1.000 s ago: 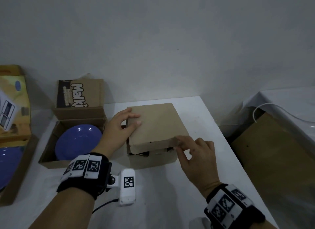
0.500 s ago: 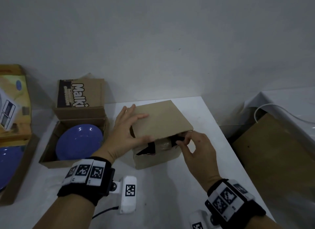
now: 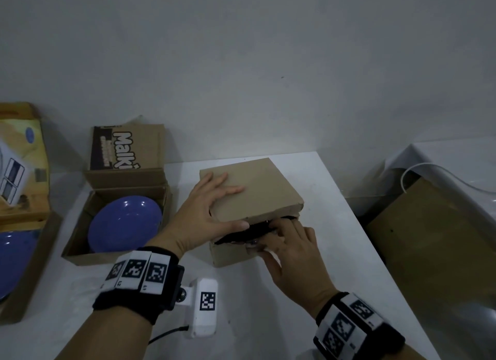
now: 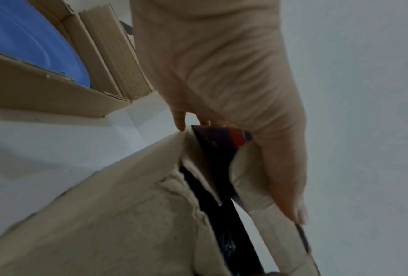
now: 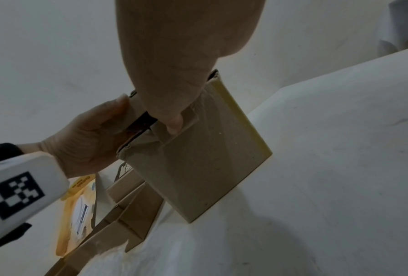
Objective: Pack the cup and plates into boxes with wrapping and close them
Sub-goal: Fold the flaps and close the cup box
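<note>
Small brown box (image 3: 249, 214) sits mid white table (image 3: 308, 292), lid (image 3: 252, 190) partly raised at the front, dark wrapping (image 3: 241, 232) showing in the gap; what is under the wrapping I can't tell. Left of it, an open cardboard box (image 3: 80, 241) holds a blue plate (image 3: 124, 224) lying flat, its printed flap (image 3: 126, 147) standing up at the back. At far left another open box (image 3: 29, 265) holds a second blue plate (image 3: 13, 260), only partly in view, with a yellow printed lid (image 3: 21, 158) upright behind it. Brown board (image 3: 434, 239) leans right of the table, off its edge.

My left hand (image 3: 204, 217) is on the small box's lid at its left front corner: fingers spread flat across the top, thumb hooked under the front edge, so I'm gripping the lid. In the left wrist view the thumb (image 4: 285, 186) runs along the lid's front flap, dark wrapping below it.

My right hand (image 3: 292, 255) is at the front of the small box, palm down, fingers curled and pushed into the gap onto the dark wrapping, tips partly hidden under the lid. In the right wrist view my thumb (image 5: 172, 119) presses the box's front wall. Whether the fingers pinch the wrapping or only push it I can't tell.

No cup visible as such.
</note>
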`<state>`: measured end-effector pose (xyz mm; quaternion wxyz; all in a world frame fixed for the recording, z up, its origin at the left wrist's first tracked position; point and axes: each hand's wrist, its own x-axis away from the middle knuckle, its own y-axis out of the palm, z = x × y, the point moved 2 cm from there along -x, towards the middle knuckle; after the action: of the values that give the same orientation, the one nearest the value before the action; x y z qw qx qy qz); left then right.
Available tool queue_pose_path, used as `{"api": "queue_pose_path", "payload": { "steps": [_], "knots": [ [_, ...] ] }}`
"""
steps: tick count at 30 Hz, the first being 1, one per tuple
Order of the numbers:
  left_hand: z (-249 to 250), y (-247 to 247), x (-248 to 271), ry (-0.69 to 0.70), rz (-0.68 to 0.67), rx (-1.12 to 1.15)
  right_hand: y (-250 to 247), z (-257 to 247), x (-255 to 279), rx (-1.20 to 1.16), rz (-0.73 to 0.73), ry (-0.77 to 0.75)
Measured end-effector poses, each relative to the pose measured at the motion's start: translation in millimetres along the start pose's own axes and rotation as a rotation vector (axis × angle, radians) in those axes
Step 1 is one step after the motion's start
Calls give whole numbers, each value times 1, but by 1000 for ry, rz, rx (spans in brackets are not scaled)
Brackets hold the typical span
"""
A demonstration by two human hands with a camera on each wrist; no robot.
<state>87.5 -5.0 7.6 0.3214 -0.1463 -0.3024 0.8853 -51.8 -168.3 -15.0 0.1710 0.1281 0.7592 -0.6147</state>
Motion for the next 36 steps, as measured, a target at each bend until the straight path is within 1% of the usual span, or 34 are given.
{"api": "queue_pose_path", "payload": {
  "steps": [3, 5, 7, 10, 12, 18, 22, 26, 28, 32, 36],
  "knots": [
    [-4, 3, 3, 7, -12, -4, -8, 0, 2, -1, 60, 17],
    [-8, 4, 4, 8, -2, 13, -12, 0, 3, -23, 107, 89],
    [-10, 5, 4, 8, 6, 14, -9, 4, 4, -131, 115, 191],
    [-10, 6, 4, 10, 12, 3, -3, 9, 2, -436, 45, 341],
    [-10, 5, 4, 8, 20, 7, -4, 11, -2, -523, -36, 430],
    [-14, 2, 4, 0, 4, 42, -10, 13, -4, -404, -5, 393],
    [-14, -2, 4, -30, -43, 37, -8, 13, -4, -479, 22, 414],
    [-14, 1, 4, -47, -21, 67, -15, 28, -9, -551, 77, 360],
    [-14, 2, 4, -52, -8, 70, -19, 35, -11, -529, 70, 323],
    [-13, 3, 5, -41, 2, 64, -24, 44, -17, -535, -6, 389],
    [-13, 3, 4, -59, 31, 89, -23, 46, -18, -560, -13, 389]
  ]
}}
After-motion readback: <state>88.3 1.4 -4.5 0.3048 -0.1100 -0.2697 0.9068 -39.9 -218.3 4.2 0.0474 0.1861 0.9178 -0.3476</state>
